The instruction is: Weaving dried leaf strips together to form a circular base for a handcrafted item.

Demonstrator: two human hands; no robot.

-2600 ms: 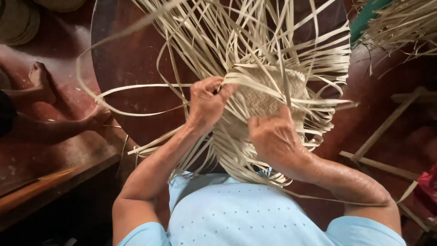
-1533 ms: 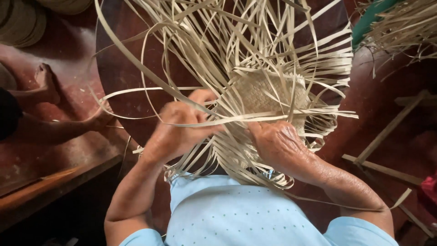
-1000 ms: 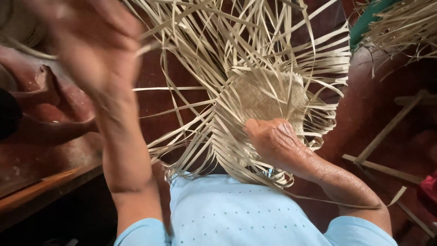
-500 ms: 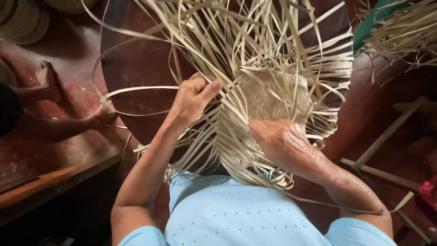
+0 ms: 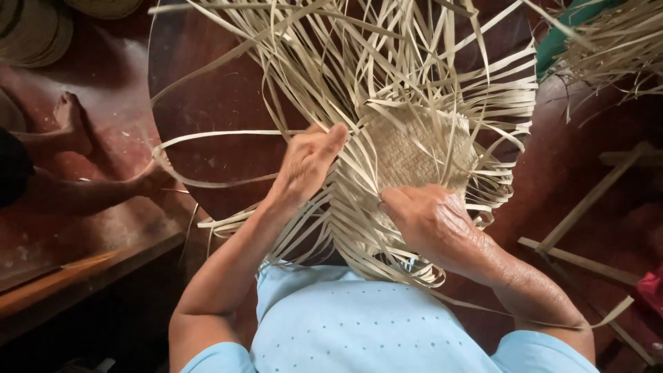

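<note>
A small woven straw mat (image 5: pixel 407 148) lies on a dark round board (image 5: pixel 207 103), with many long loose straw strips (image 5: pixel 331 62) fanning out from its edges. My left hand (image 5: pixel 307 162) sits at the mat's left edge, fingers pinched on a strip there. My right hand (image 5: pixel 431 221) presses palm-down on the mat's near edge and holds the weave flat. Bundled strips (image 5: pixel 366 238) hang toward my light blue shirt between the two hands.
Another person's bare feet (image 5: pixel 69 124) rest on the reddish floor at left. Stacked round woven pieces (image 5: pixel 34 27) lie at the top left. More loose straw (image 5: pixel 608 41) lies at the top right. Wooden sticks (image 5: pixel 587 200) cross the floor at right.
My left hand swung far up and left pulling a strip through, then came back to the mat's left edge. My right hand stayed pressed on the weave throughout.
</note>
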